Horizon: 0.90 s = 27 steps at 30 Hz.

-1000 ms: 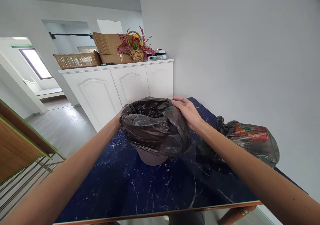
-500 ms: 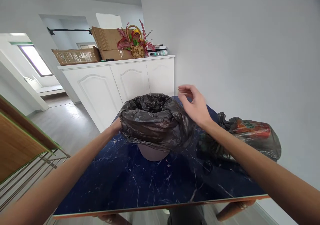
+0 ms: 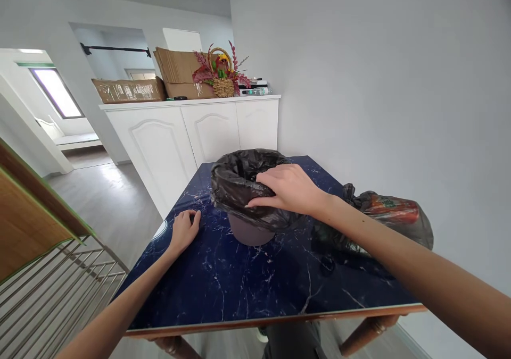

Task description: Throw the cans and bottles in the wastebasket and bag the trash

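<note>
A purplish-grey trash bin (image 3: 250, 235) stands on the table, lined with a black plastic bag (image 3: 239, 195) folded over its rim. My right hand (image 3: 289, 189) grips the near right rim through the bag, fingers inside the opening and thumb outside. To the left of the bin, my left hand (image 3: 186, 230) rests on the tabletop with nothing in it, fingers loosely bent and thumb apart. The inside of the bin is dark, so its contents cannot be seen.
The blue marble-patterned table (image 3: 239, 290) has a wooden edge. A tied dark bag with red packaging inside (image 3: 393, 213) lies at the right, behind my right forearm. A metal rack (image 3: 80, 284) is at the left. White cabinets (image 3: 159, 141) stand beyond, bearing cardboard boxes (image 3: 131, 90) and a flower basket (image 3: 223, 86).
My left hand has left the bag's left side and come down onto the table. My right hand has moved from the air onto the rim. The bag now hangs higher and closer around the bin.
</note>
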### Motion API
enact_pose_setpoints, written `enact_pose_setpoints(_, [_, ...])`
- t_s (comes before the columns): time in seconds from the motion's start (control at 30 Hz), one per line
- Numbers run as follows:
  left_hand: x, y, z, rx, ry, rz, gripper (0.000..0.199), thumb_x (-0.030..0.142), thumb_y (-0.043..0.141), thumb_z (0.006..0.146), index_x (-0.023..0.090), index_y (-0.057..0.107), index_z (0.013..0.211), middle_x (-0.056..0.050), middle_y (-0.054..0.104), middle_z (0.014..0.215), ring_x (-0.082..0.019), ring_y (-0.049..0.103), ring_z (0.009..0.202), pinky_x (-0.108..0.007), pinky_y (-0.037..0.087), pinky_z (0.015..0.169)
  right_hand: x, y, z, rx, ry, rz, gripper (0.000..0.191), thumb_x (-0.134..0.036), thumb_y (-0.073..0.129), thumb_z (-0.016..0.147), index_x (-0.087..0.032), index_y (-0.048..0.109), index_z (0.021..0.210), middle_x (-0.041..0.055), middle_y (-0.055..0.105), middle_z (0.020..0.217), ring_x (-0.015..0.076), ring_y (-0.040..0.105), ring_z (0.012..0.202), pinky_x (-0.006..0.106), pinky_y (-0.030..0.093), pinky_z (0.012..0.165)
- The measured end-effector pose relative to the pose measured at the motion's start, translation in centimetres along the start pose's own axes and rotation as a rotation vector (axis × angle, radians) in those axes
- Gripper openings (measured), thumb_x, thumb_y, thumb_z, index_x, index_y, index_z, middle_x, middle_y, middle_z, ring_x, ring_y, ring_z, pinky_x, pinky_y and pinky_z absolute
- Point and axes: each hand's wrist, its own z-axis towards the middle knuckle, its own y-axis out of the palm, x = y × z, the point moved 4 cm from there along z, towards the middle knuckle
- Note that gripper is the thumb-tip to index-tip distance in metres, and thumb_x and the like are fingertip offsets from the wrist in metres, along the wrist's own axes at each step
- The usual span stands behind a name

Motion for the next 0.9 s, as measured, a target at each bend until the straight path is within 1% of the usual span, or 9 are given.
enact_pose_setpoints(0.1, [-0.6,0.5,-0.4,0.012,0.063,0.019,0.035,0.047,0.052,0.104,0.019,0.073,0.101,-0.017,0.075,0.128,-0.038,0.063,0.13,-0.054,0.043,0.119,1.8,0.1,0.0,-0.057,0.098,-0.076,0.053,-0.071,0.059,0.102,-0.02,0.07,0.094,0.0061,0.072,0.074,0.0228,0.064,0.066,0.033,0.027,0.058])
enact_pose_setpoints(0.17, [-0.9,0.7,-0.4,0.017,0.097,0.021,0.039,0.051,0.049,0.101,0.02,0.072,0.098,-0.017,0.075,0.129,-0.04,0.064,0.128,-0.054,0.043,0.118,3.7,0.4,-0.2,-0.086,0.176,-0.132,0.053,-0.071,0.058,0.103,-0.02,0.071,0.096,0.0062,0.072,0.073,0.0225,0.063,0.064,0.032,0.024,0.057])
enact_pose_setpoints(0.4, [-2.0,1.4,0.0,0.051,0.137,0.013,0.047,0.057,0.041,0.101,0.021,0.071,0.097,-0.016,0.078,0.121,-0.036,0.066,0.122,-0.055,0.044,0.116,12.3,1.7,-2.8,-0.209,0.361,-0.328,0.065,-0.076,0.05,0.102,-0.016,0.072,0.107,0.0118,0.076,0.075,0.0267,0.067,0.066,0.031,0.023,0.059])
enact_pose_setpoints(0.5, [-2.2,1.5,-0.1,0.062,0.146,0.011,0.045,0.055,0.043,0.1,0.021,0.071,0.096,-0.015,0.078,0.119,-0.035,0.066,0.12,-0.054,0.045,0.115,15.5,1.9,-4.5,-0.232,0.424,-0.377,0.068,-0.079,0.048,0.101,-0.016,0.072,0.112,0.0138,0.078,0.08,0.0295,0.069,0.072,0.031,0.027,0.06])
enact_pose_setpoints(0.6, [-2.3,1.5,-0.2,0.073,0.145,0.005,0.045,0.055,0.043,0.101,0.021,0.072,0.097,-0.015,0.078,0.117,-0.035,0.067,0.118,-0.053,0.045,0.114,17.6,2.0,-6.2,-0.232,0.474,-0.385,0.069,-0.079,0.047,0.101,-0.016,0.072,0.115,0.0143,0.077,0.081,0.0322,0.07,0.077,0.034,0.038,0.066])
enact_pose_setpoints(0.67, [-2.3,1.4,-0.2,0.08,0.137,-0.001,0.047,0.056,0.042,0.102,0.02,0.072,0.097,-0.016,0.079,0.115,-0.035,0.068,0.116,-0.053,0.046,0.112,17.8,1.8,-7.3,-0.153,0.448,-0.358,0.067,-0.076,0.049,0.101,-0.016,0.07,0.121,0.0167,0.078,0.093,0.036,0.071,0.091,0.041,0.047,0.08])
enact_pose_setpoints(0.73, [-2.4,1.3,-0.2,0.09,0.125,-0.008,0.049,0.057,0.041,0.102,0.019,0.072,0.097,-0.016,0.079,0.113,-0.036,0.068,0.113,-0.053,0.047,0.11,17.3,1.4,-8.7,-0.002,0.395,-0.325,0.07,-0.074,0.054,0.1,-0.015,0.063,0.138,0.0218,0.074,0.121,0.0414,0.066,0.119,0.053,0.047,0.102])
enact_pose_setpoints(0.83, [-2.4,1.2,-0.2,0.102,0.116,-0.017,0.051,0.058,0.041,0.102,0.019,0.072,0.098,-0.016,0.079,0.111,-0.035,0.069,0.11,-0.052,0.048,0.108,16.4,1.5,-11.5,0.168,0.453,-0.285,0.104,-0.076,0.065,0.092,-0.01,0.033,0.165,0.0315,0.038,0.165,0.0498,0.034,0.155,0.066,0.033,0.121])
enact_pose_setpoints(0.9, [-2.4,1.2,-0.1,0.106,0.121,-0.02,0.05,0.058,0.042,0.101,0.019,0.073,0.097,-0.016,0.079,0.11,-0.035,0.069,0.11,-0.052,0.048,0.108,16.4,2.1,-13.8,0.192,0.604,-0.238,0.129,-0.081,0.069,0.086,-0.003,0.011,0.17,0.0374,0.017,0.172,0.0531,0.022,0.161,0.067,0.036,0.122])
